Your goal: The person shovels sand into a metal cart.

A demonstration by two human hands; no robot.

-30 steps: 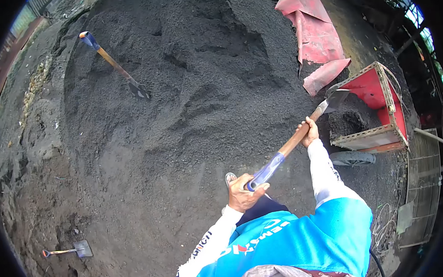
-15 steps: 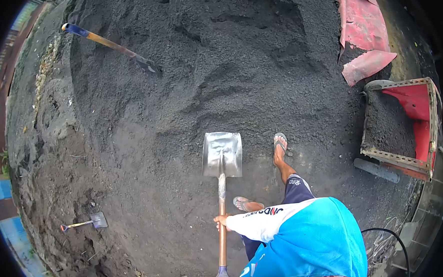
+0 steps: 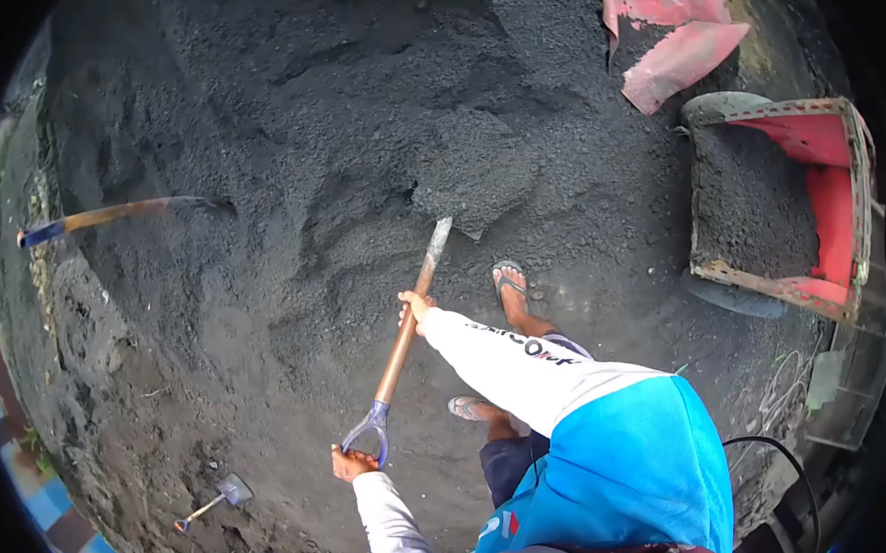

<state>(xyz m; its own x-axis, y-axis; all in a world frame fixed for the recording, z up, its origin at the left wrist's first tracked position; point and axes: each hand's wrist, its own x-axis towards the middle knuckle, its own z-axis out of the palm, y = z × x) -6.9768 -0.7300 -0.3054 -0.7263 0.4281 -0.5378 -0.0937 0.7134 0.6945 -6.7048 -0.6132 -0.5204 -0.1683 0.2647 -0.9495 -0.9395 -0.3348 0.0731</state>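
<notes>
Before me a shovel (image 3: 398,355) with a wooden shaft and a purple D-shaped grip slants up and away from me. My left hand (image 3: 355,462) is closed around its D-grip. Farther up the shaft, my right hand (image 3: 417,311) wraps round the wood. The blade is covered by dark sand (image 3: 477,170) at the foot of the pile; only a small corner of metal shows. My feet, in flip-flops, stand to the right of the shaft.
A second shovel (image 3: 119,212) stands stuck in the sand at upper left. Another small-looking shovel (image 3: 217,499) lies at lower left. To the right is a red, metal-framed bin (image 3: 833,216) holding dark sand. Crumpled red sheeting (image 3: 687,58) lies at upper right.
The shovel has moved forward, its bare blade now covered by sand. My right hand has moved up and slightly left with the shaft. My left hand on the grip has come into clear view.
</notes>
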